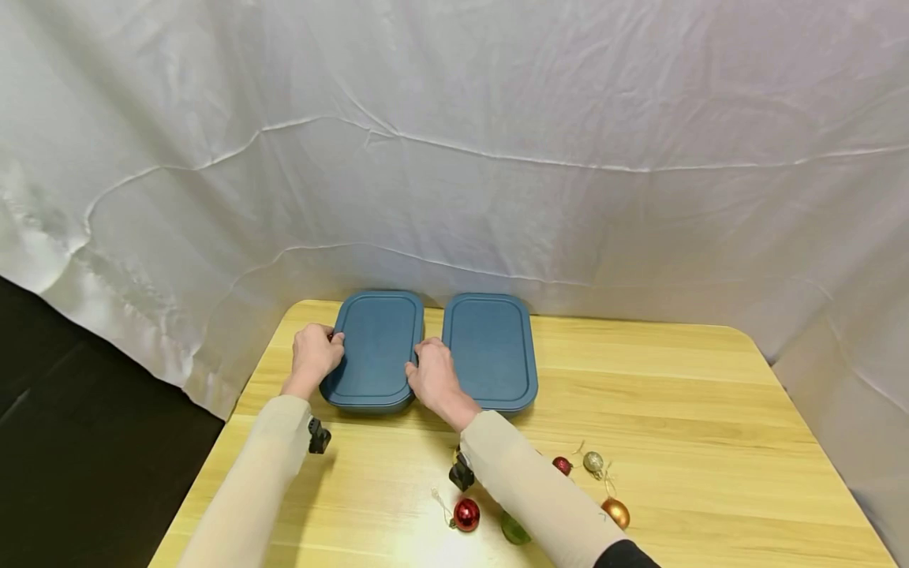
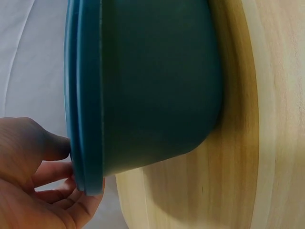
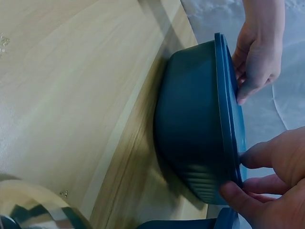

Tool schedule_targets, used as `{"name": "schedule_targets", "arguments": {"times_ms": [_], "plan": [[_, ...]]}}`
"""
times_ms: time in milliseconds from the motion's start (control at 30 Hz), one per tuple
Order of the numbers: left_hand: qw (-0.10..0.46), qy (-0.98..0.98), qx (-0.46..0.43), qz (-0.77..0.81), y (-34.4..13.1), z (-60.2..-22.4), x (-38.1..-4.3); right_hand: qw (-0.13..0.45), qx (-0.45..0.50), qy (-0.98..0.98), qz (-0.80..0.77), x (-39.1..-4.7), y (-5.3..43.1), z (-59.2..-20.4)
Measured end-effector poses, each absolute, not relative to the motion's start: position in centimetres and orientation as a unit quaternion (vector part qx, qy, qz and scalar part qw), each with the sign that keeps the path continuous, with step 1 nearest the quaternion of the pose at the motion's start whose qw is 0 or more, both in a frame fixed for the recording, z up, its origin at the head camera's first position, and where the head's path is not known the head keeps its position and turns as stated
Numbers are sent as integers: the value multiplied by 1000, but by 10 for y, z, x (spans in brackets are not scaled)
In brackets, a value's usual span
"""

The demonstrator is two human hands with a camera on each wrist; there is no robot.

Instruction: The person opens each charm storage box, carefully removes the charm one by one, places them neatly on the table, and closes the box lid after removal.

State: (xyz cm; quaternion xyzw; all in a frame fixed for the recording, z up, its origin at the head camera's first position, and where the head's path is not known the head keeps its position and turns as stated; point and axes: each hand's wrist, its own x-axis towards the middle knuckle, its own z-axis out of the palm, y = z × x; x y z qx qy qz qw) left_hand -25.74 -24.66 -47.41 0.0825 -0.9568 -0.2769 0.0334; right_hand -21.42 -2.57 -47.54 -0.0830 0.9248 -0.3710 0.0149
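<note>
A blue lidded box (image 1: 376, 347) sits at the back left of the table, its flat lid on top. My left hand (image 1: 316, 356) pinches the lid's left edge; in the left wrist view the thumb is on the lid (image 2: 86, 95) and the fingers curl beneath its rim. On the opposite edge, my right hand (image 1: 435, 377) pinches the rim, thumb and fingers around it in the right wrist view. The box body (image 3: 190, 105) stands on the wood. No gap shows between lid and box.
A second blue lidded box (image 1: 490, 351) stands just right. Nearer the front lie Christmas baubles: a shiny red one (image 1: 466, 514), a green one (image 1: 514, 528) partly behind the right sleeve, an orange one (image 1: 615, 513), a glittery pale one (image 1: 592, 462) and a small red one (image 1: 562, 465).
</note>
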Motion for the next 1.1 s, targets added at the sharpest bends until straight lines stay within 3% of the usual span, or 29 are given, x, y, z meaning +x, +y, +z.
{"name": "schedule_targets", "arguments": {"times_ms": [333, 933, 1100], "plan": [[14, -954, 91, -287, -248, -475, -255, 40, -59, 926, -371, -211, -29, -475], [57, -950, 75, -298, -247, -488, -254, 24, -96, 935, -340, -208, -26, -484], [93, -964, 41, -246, -241, -482, -249, -18, -104, 921, -375, -208, -16, -484]]}}
